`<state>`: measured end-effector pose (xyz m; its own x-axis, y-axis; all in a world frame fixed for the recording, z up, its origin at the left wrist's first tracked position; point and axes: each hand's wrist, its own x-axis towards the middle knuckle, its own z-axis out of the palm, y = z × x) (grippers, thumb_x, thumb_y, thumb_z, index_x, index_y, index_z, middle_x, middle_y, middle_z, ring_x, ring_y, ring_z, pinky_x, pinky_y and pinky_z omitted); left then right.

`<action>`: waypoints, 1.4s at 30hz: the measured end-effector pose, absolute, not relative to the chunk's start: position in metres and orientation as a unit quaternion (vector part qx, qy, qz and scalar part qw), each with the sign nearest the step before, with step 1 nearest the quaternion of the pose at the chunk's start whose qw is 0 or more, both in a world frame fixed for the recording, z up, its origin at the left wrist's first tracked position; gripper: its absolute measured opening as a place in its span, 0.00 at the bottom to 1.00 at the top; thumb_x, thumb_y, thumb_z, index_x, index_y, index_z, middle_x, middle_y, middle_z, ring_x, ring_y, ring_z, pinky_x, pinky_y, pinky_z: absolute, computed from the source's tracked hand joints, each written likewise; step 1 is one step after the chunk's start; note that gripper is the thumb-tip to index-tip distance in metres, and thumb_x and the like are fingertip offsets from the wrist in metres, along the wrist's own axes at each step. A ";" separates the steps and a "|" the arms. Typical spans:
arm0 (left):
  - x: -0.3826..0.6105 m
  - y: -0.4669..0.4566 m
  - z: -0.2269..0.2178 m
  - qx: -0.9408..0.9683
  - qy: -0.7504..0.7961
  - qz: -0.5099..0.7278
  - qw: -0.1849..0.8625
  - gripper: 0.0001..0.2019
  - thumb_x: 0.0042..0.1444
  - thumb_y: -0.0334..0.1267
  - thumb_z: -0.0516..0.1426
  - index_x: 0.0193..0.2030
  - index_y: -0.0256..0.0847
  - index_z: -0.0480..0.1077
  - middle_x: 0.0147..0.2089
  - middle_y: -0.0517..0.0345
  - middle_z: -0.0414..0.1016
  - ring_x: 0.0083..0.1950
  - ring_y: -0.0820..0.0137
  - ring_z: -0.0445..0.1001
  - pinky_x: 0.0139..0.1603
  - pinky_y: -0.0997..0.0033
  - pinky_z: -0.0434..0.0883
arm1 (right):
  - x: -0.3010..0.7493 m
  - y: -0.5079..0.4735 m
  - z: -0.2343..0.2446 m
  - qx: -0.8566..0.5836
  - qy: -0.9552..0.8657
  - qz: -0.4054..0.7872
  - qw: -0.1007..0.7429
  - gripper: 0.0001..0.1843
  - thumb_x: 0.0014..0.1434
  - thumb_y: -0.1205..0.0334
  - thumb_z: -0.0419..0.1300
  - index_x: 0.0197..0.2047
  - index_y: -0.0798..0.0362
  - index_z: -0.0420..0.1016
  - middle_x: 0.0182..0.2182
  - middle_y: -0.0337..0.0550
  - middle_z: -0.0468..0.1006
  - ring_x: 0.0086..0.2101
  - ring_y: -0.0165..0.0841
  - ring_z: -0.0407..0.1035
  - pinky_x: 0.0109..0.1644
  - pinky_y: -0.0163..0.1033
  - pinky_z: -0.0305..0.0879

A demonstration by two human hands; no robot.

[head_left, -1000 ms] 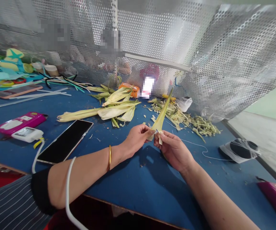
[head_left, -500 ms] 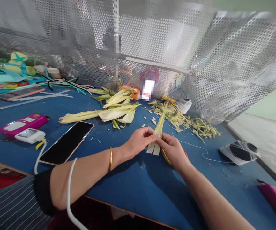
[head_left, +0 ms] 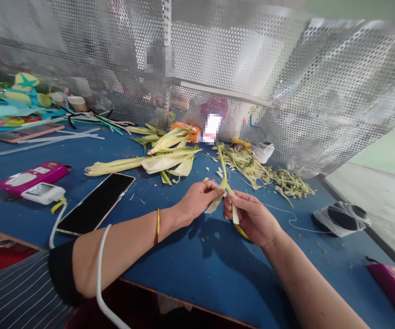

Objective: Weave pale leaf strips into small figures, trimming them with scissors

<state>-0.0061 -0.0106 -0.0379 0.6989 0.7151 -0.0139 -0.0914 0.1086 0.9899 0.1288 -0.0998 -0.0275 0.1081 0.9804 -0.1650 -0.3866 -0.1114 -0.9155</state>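
A narrow, pale green corn husk [head_left: 222,167] is held upright between both hands, its lower end split into two strips. My left hand [head_left: 202,198] pinches the left strip, with the thumb toward me. The right strip is gripped by my right hand [head_left: 250,212], fingers curled around it. A yellow handle, perhaps of scissors [head_left: 242,232], shows in or under my right palm; the rest is hidden. To the left lies a pile of whole corn husks [head_left: 165,157] on the blue table [head_left: 183,265].
Husk scraps [head_left: 248,164] heap behind my right hand. A spool of white thread [head_left: 341,218] trails a line on the right. A black phone [head_left: 97,203] and a purple box [head_left: 34,176] lie left; a perforated metal screen [head_left: 218,55] stands behind.
My hands have moved slightly apart, and the husk's two strips now spread away from each other. The husk has narrowed and its top has shifted left.
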 end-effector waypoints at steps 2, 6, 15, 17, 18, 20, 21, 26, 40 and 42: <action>-0.007 -0.011 -0.039 0.610 0.260 0.288 0.691 0.19 0.49 0.53 0.63 0.27 0.40 0.65 0.23 0.65 0.64 0.24 0.77 0.59 0.28 0.73 0.58 | 0.129 -0.099 -0.028 -0.481 -0.344 0.558 0.582 0.17 0.46 0.50 0.73 0.24 0.54 0.75 0.21 0.38 0.71 0.22 0.28 0.62 0.27 0.35 0.59; -0.007 -0.011 -0.043 0.667 0.242 0.287 0.643 0.17 0.52 0.51 0.60 0.26 0.40 0.65 0.24 0.66 0.62 0.26 0.76 0.58 0.29 0.73 0.56 | 0.128 -0.097 -0.034 -0.564 -0.395 0.441 0.576 0.21 0.46 0.43 0.71 0.26 0.53 0.74 0.22 0.37 0.71 0.24 0.29 0.62 0.30 0.36 0.59; -0.007 -0.013 -0.044 0.711 0.261 0.275 0.592 0.14 0.54 0.48 0.58 0.26 0.40 0.65 0.21 0.68 0.59 0.24 0.76 0.54 0.29 0.72 0.55 | 0.131 -0.095 -0.036 -0.598 -0.403 0.382 0.578 0.25 0.46 0.41 0.70 0.21 0.52 0.66 0.18 0.34 0.65 0.22 0.28 0.56 0.27 0.36 0.53; -0.007 -0.013 -0.044 0.705 0.263 0.275 0.599 0.15 0.54 0.48 0.59 0.26 0.41 0.64 0.20 0.68 0.59 0.23 0.77 0.53 0.28 0.73 0.55 | 0.131 -0.097 -0.033 -0.599 -0.405 0.381 0.576 0.25 0.46 0.42 0.70 0.19 0.52 0.66 0.17 0.33 0.63 0.21 0.27 0.54 0.26 0.36 0.51; -0.008 -0.012 -0.044 0.702 0.264 0.275 0.601 0.15 0.54 0.49 0.59 0.26 0.41 0.64 0.20 0.68 0.58 0.23 0.77 0.53 0.27 0.73 0.54 | 0.131 -0.098 -0.032 -0.597 -0.403 0.383 0.578 0.25 0.45 0.43 0.71 0.19 0.52 0.66 0.16 0.33 0.63 0.21 0.26 0.54 0.26 0.35 0.50; -0.008 -0.011 -0.045 0.698 0.269 0.276 0.603 0.16 0.53 0.49 0.59 0.26 0.40 0.64 0.20 0.68 0.58 0.22 0.78 0.53 0.26 0.74 0.54 | 0.131 -0.099 -0.029 -0.581 -0.387 0.412 0.585 0.23 0.46 0.45 0.71 0.19 0.52 0.67 0.16 0.33 0.63 0.20 0.26 0.54 0.25 0.35 0.50; -0.008 -0.010 -0.046 0.697 0.273 0.277 0.603 0.16 0.53 0.50 0.59 0.26 0.40 0.64 0.20 0.68 0.59 0.22 0.78 0.53 0.26 0.74 0.53 | 0.130 -0.100 -0.028 -0.569 -0.374 0.436 0.588 0.22 0.47 0.46 0.71 0.20 0.52 0.67 0.17 0.33 0.64 0.20 0.26 0.55 0.25 0.35 0.50; -0.008 -0.002 -0.051 0.693 0.316 0.289 0.580 0.15 0.53 0.49 0.59 0.27 0.40 0.65 0.21 0.66 0.62 0.22 0.77 0.56 0.25 0.75 0.53 | 0.128 -0.103 -0.021 -0.471 -0.339 0.543 0.607 0.18 0.50 0.52 0.70 0.21 0.52 0.69 0.17 0.35 0.66 0.19 0.27 0.57 0.25 0.36 0.53; -0.013 0.002 -0.038 0.788 0.256 0.320 0.458 0.08 0.56 0.41 0.58 0.31 0.40 0.72 0.32 0.59 0.76 0.33 0.71 0.69 0.38 0.71 0.64 | 0.126 -0.108 -0.011 -0.386 -0.350 0.571 0.634 0.17 0.53 0.54 0.68 0.21 0.52 0.68 0.17 0.34 0.63 0.18 0.26 0.54 0.26 0.36 0.54; -0.013 -0.001 -0.035 0.756 0.199 0.332 0.528 0.10 0.57 0.42 0.58 0.39 0.39 0.75 0.40 0.55 0.79 0.41 0.69 0.73 0.45 0.69 0.67 | 0.125 -0.107 -0.015 -0.438 -0.366 0.543 0.616 0.17 0.52 0.52 0.68 0.22 0.52 0.70 0.17 0.36 0.67 0.19 0.27 0.58 0.25 0.36 0.54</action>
